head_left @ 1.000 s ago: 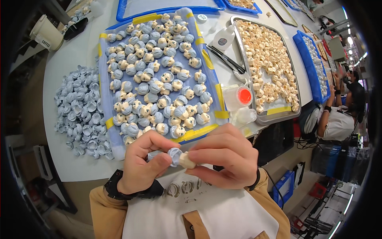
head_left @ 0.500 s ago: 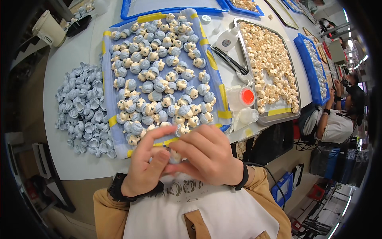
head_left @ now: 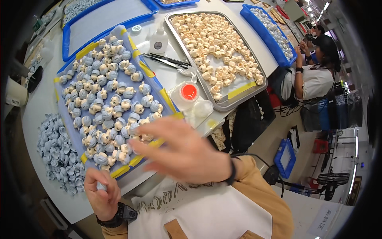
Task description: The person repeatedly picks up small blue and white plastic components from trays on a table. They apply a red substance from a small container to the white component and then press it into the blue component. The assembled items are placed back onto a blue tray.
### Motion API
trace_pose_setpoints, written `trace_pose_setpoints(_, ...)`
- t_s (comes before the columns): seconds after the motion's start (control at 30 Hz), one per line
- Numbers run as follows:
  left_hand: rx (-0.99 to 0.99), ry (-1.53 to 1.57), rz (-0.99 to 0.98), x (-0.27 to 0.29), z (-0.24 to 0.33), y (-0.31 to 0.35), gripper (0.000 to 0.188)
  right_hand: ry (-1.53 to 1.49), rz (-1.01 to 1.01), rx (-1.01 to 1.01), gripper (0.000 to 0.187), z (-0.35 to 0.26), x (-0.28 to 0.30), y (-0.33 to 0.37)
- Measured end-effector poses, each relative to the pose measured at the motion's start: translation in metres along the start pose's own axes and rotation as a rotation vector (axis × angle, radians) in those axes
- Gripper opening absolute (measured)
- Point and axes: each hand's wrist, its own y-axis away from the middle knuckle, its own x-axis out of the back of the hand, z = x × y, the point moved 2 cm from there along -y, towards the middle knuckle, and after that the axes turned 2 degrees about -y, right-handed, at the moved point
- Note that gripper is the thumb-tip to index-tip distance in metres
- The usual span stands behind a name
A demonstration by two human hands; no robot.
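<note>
My left hand [head_left: 102, 199] is closed around a small pale blue hair piece [head_left: 101, 186], part of which shows between thumb and fingers. It is beside the tray's near left corner, close to a heap of loose pale blue hair shells [head_left: 59, 153]. Blurred by motion, my right hand [head_left: 175, 149] reaches over the near right edge of the blue-lined tray [head_left: 137, 160], its fingers stretched apart. Doll heads [head_left: 146, 137] lie around its fingertips. Several small doll heads with pale blue hair [head_left: 105, 111] cover the tray, which has yellow tape along its rim.
On the right, a metal tray [head_left: 223, 105] holds cream, hollow doll head parts [head_left: 223, 47]. Between the trays are a white squeeze bottle [head_left: 159, 40], black tweezers [head_left: 167, 60] and a jar with red contents [head_left: 189, 92]. A co-worker [head_left: 316, 67] sits at the far right.
My hands have parted from the small doll head they held together. The left moved left and down, now with a hair piece; the right moved out over the tray. The view has turned.
</note>
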Motion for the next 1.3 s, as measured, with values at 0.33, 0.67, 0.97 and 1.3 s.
trace_pose_setpoints(0.33,0.173,0.049,0.152,-0.018,0.004,-0.012,0.049,0.923,0.241,-0.947,0.026,0.179,0.18,0.126)
trace_pose_setpoints(0.67,0.306,0.038,-0.209,-0.025,-0.005,-0.018,0.04,0.145,0.314,-0.313,0.027,0.049,0.087,0.039)
trace_pose_setpoints(0.97,0.332,-0.1,-0.339,-0.035,0.002,-0.017,0.035,-0.137,0.187,0.309,0.036,-0.011,-0.021,-0.003)
trace_pose_setpoints(1.3,0.375,-0.014,-0.309,-0.028,-0.007,-0.012,0.031,-0.218,-0.005,0.204,0.035,-0.01,-0.012,0.003)
